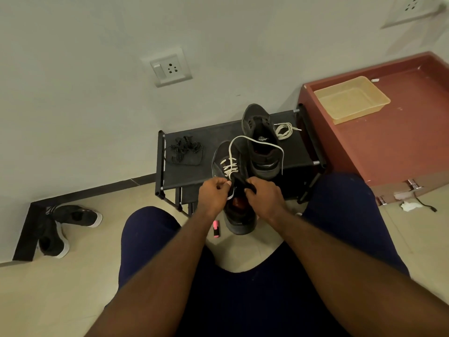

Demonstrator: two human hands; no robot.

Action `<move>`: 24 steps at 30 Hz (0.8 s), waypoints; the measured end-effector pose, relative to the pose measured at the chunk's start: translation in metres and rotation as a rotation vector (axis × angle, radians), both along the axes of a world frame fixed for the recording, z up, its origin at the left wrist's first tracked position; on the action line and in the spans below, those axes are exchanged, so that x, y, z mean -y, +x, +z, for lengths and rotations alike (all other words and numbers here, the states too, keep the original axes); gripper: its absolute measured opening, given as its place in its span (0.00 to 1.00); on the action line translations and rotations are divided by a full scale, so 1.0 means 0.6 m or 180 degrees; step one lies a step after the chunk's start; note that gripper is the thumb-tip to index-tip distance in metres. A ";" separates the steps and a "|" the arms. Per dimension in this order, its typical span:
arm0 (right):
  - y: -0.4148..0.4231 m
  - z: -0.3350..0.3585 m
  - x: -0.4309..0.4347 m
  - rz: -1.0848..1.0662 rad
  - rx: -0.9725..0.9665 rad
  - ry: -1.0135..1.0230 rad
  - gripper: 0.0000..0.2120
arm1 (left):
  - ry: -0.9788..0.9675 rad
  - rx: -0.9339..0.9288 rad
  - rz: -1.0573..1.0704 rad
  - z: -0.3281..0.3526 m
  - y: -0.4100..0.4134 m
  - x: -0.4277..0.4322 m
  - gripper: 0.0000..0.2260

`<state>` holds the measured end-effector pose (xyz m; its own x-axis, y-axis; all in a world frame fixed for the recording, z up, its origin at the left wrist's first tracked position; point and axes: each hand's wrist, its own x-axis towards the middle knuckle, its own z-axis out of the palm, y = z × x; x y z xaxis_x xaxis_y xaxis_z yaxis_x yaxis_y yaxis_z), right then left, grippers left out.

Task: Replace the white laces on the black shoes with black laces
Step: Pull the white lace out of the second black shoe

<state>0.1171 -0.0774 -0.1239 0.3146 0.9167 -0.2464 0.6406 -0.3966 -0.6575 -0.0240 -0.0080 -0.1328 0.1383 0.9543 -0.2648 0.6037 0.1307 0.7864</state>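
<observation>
"Against the wall, in front of the seated person, what is set out?"

"A low black shoe rack [187, 173]. On its top, at the left, lies a tangle of black laces [184, 149]. At the back right stands an unlaced black shoe [261, 142], with a coiled white lace [284, 130] just beside it."

"And the hands?"

"Both are on the near shoe [240, 222], which is tilted. Its toe is up on the rack's front edge and its heel points down between the knees. I cannot tell whether the heel rests on anything. The left hand [213, 194] has its fingers curled and seems to pinch the white lace [230, 165] by the upper eyelets. The right hand [263, 199] grips the shoe's collar on the other side. The lace crosses the lower eyelets, and a long loose loop of it arches up over the unlaced shoe behind."

"What could go wrong from here?"

"As I judge it, the loop is the main risk. It lies across the unlaced shoe, so a hard pull could catch there and drag that shoe off the rack. Pulling on one side only might also jam the lace in the eyelets. The near shoe seems to be held up only by the two hands and the rack's edge. If the right hand's grip slackens, the shoe could drop to the floor, where a pink highlighter [216, 228] lies near the heel. The black laces are knotted together, so they may need unpicking before they can be threaded."
</observation>
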 end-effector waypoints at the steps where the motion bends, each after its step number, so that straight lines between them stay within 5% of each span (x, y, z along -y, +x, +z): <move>1: 0.000 0.000 0.001 0.0001 0.0012 0.0003 0.08 | -0.0050 0.0005 -0.0023 0.001 0.005 -0.004 0.06; 9: 0.002 0.001 0.003 0.0072 0.0044 -0.0065 0.12 | -0.0329 0.0130 -0.0137 -0.002 0.015 -0.033 0.08; 17: 0.005 0.002 -0.002 0.0116 0.0070 -0.0103 0.10 | 0.0168 -0.1198 -0.0381 0.023 0.046 -0.043 0.09; 24: 0.007 0.002 -0.004 0.0057 -0.0026 -0.0021 0.12 | 0.0015 0.0397 0.0563 0.032 0.017 -0.057 0.10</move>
<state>0.1212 -0.0750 -0.1230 0.2961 0.9205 -0.2549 0.6423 -0.3894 -0.6601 -0.0137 0.0264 -0.1136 0.0000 0.9679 -0.2515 0.4697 0.2220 0.8544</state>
